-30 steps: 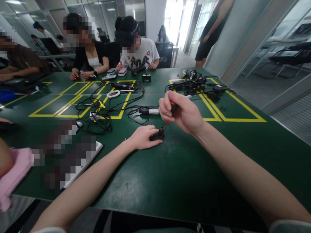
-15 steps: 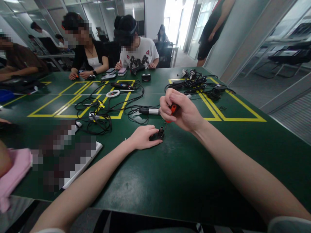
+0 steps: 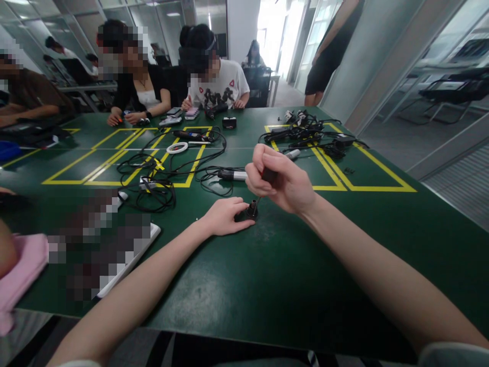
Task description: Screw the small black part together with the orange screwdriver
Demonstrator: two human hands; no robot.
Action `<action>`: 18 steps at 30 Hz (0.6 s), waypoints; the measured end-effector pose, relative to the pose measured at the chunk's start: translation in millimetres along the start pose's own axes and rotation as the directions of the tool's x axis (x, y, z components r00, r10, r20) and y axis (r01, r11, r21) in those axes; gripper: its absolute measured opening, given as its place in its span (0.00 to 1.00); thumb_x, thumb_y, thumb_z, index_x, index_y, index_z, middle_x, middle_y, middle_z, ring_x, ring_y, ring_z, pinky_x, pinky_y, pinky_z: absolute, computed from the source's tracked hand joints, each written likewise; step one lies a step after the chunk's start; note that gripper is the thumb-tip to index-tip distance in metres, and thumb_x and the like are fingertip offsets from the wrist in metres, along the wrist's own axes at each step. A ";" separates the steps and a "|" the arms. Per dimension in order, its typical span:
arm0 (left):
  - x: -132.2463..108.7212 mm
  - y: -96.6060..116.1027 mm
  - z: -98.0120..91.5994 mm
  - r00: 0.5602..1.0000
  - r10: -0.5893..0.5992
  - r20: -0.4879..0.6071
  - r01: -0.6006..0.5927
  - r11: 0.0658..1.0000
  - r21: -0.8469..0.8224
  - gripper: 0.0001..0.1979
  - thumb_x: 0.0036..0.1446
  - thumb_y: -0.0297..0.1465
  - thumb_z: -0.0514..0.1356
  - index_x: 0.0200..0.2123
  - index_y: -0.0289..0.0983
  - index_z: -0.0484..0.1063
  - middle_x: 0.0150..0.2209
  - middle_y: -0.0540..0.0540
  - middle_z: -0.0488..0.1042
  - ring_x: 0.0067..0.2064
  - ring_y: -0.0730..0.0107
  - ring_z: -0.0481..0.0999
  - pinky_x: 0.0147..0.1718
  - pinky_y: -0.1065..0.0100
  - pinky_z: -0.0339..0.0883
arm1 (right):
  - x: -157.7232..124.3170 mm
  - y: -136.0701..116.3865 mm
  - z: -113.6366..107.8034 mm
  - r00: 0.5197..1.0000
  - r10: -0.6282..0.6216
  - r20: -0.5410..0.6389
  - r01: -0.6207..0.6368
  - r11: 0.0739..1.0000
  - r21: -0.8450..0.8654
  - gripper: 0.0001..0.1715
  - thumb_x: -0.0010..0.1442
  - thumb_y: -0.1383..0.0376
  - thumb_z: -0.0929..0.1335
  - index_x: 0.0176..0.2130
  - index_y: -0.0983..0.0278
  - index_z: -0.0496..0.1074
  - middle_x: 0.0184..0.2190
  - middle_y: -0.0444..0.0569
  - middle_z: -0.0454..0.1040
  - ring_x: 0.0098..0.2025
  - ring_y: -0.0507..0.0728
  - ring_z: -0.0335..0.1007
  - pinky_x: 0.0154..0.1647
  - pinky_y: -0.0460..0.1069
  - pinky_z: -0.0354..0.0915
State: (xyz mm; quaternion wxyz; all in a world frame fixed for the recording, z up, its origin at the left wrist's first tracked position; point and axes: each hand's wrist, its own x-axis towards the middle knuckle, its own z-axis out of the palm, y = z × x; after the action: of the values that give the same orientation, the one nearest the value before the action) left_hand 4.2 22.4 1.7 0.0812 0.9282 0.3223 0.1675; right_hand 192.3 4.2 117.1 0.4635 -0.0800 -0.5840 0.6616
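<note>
My left hand (image 3: 227, 216) lies on the green table (image 3: 214, 285), thumb and fingers closed around a small black part (image 3: 252, 210) with an upright round post. Above and to the right, my right hand (image 3: 280, 176) is wrapped around a screwdriver (image 3: 270, 175) with a black and red handle. Its thin shaft slants down and left, and the tip is at the black part; whether it touches cannot be made out. My palm and fingers hide much of the handle.
Behind my hands lie a black-and-silver tool (image 3: 234, 175), tangled cables (image 3: 153, 196), a white ring (image 3: 178, 148) and a marker (image 3: 293, 154). More cables (image 3: 301, 133) are piled at the back right. Co-workers (image 3: 219, 84) sit across the table. A white-edged object (image 3: 132, 265) rests at left.
My right hand has shifted slightly left and turned, so less of the red on the screwdriver handle shows. The left hand and the black part have stayed put.
</note>
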 end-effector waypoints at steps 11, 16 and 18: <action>-0.1 -0.9 0.5 1.000 -0.004 0.004 0.004 1.000 0.000 0.17 0.70 0.46 0.63 0.37 0.38 0.75 0.32 0.49 0.71 0.34 0.67 0.73 0.33 0.67 0.61 | 2.4 0.8 -1.5 0.999 0.014 -0.051 -0.013 0.999 0.035 0.28 0.69 0.47 0.71 0.27 0.61 0.64 0.17 0.34 0.51 0.18 0.46 0.40 0.19 0.43 0.43; 0.0 -1.0 0.1 1.000 -0.001 0.001 0.001 1.000 -0.001 0.17 0.70 0.46 0.63 0.38 0.38 0.75 0.32 0.49 0.70 0.34 0.67 0.72 0.33 0.68 0.61 | 0.8 1.5 -3.5 0.998 -0.006 -0.057 0.009 0.999 0.044 0.19 0.66 0.57 0.73 0.31 0.61 0.62 0.18 0.34 0.57 0.18 0.45 0.42 0.20 0.42 0.45; 0.0 -0.8 -0.2 1.000 -0.001 0.000 0.001 1.000 -0.005 0.17 0.70 0.46 0.63 0.37 0.38 0.75 0.32 0.49 0.70 0.34 0.67 0.72 0.33 0.67 0.61 | 2.1 0.2 -4.0 0.998 -0.004 -0.068 0.005 1.000 0.014 0.20 0.67 0.55 0.72 0.31 0.62 0.65 0.21 0.37 0.62 0.18 0.45 0.48 0.20 0.43 0.49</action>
State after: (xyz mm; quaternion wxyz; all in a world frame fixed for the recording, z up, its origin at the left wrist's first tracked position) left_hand 3.6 23.0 1.7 0.0834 0.9279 0.3222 0.1681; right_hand 193.7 8.5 116.6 0.4852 -0.0980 -0.5633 0.6615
